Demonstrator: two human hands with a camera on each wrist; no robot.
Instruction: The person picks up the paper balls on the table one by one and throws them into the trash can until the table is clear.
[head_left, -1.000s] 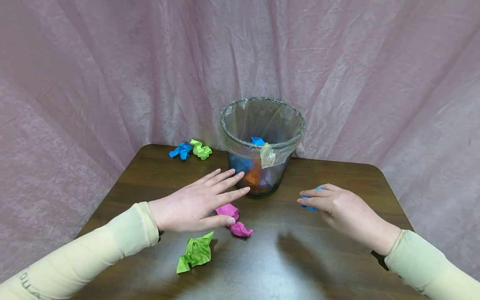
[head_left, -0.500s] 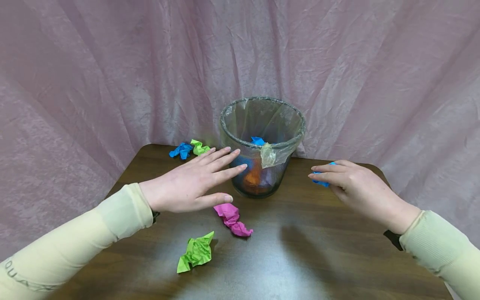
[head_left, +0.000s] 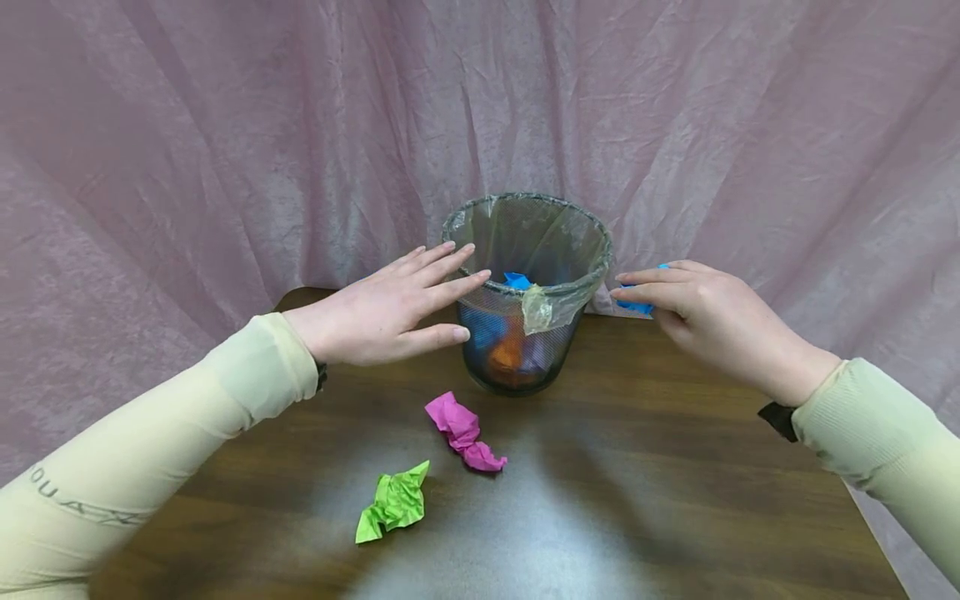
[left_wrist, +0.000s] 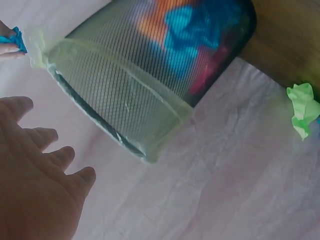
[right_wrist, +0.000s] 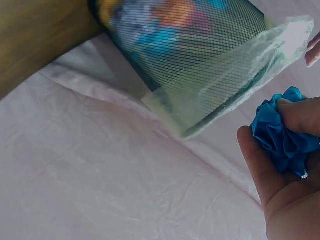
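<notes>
A crumpled piece of blue paper is pinched between the thumb and fingers of my right hand, just right of the bin's rim. My left hand is held palm down with its fingers stretched out, overlapping the bin's left rim in the head view; it holds nothing. Between the hands stands a black mesh wastebasket with a clear yellowish liner folded over its rim. Blue, orange and other crumpled papers show through the mesh, and one blue piece shows inside the opening.
Pink crumpled paper lies on the brown wooden table in front of the wastebasket, with a green crumpled paper nearer. Another green paper lies by the back edge, hidden behind my left hand in the head view. A pink curtain hangs behind.
Both hands have risen and moved away from me toward the height of the bin's rim, the right one carrying the blue paper. My left hand now covers the papers at the back left.
</notes>
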